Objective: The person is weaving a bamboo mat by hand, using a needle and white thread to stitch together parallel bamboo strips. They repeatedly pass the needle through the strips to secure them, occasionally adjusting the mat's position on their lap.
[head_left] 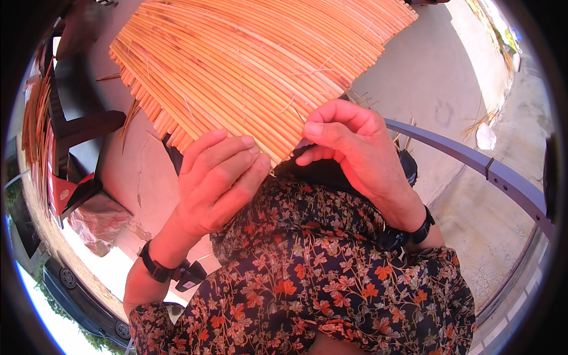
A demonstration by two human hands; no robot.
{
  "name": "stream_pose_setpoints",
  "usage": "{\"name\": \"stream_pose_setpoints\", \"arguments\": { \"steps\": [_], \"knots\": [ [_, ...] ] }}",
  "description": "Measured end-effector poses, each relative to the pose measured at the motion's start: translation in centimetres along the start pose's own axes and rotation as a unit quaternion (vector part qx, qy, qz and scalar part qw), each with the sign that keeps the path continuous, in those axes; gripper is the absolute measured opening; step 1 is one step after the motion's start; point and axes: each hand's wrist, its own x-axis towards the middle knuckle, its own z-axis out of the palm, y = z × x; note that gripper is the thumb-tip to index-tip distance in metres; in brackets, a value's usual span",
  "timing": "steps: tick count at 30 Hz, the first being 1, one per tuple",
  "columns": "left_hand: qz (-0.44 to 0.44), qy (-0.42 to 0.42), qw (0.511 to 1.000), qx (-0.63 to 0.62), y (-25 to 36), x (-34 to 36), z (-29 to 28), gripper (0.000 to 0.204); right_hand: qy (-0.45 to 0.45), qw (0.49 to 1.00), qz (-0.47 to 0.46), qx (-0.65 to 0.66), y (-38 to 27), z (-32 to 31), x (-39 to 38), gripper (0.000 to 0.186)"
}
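A wide mat of orange straight sticks (254, 65), crossed by thin pale threads, fills the upper middle and reaches down toward my lap. My left hand (216, 183) has its fingers bent over the mat's near corner, gripping it, its thumb hidden. Just to the right, my right hand (352, 151) is closed in a pinch at the mat's right edge, beside a short pale strand; what lies between thumb and index is too small to make out. My patterned dark clothing (307, 266) is below both hands.
Bundled sticks (34, 124) lean by a dark frame (89, 124) at left, above a crumpled sheet (99, 222). A grey curved bar (455, 154) runs along the right. A dark car (80, 302) shows at lower left. Loose straw (476, 124) lies on the floor at right.
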Motion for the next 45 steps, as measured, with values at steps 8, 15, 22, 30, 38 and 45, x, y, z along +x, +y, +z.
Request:
{"name": "stream_pose_setpoints", "arguments": {
  "steps": [8, 15, 22, 30, 38, 45],
  "knots": [
    [0.023, -0.051, 0.998, 0.021, -0.9, 0.4, -0.7, 0.037, -0.002, 1.000, 0.014, -0.011, 0.1, 0.1, 0.1, 0.009],
    [0.006, -0.130, 0.991, 0.032, -0.9, 1.5, -1.1, 0.041, -0.006, 1.000, 0.013, -0.018, 0.1, 0.2, 0.1, 0.011],
    [-0.002, -0.171, 0.985, -0.006, -0.6, 2.3, -1.0, 0.039, -0.013, 1.000, 0.012, -0.013, 0.3, 0.0, 0.1, 0.014],
    [0.008, -0.148, 0.989, -0.013, -0.5, 2.6, -0.5, 0.041, -0.030, 1.000, 0.004, -0.008, 0.3, -0.1, 0.1, 0.014],
    [0.022, -0.145, 0.989, -0.023, -0.9, 2.4, 0.1, 0.047, -0.024, 1.000, 0.005, 0.004, 0.3, -0.6, 0.4, 0.013],
    [-0.007, -0.147, 0.989, -0.021, -0.5, 4.2, -1.0, 0.045, -0.031, 0.999, 0.010, -0.002, -1.6, -1.1, -0.2, 0.010]
  ]
}}
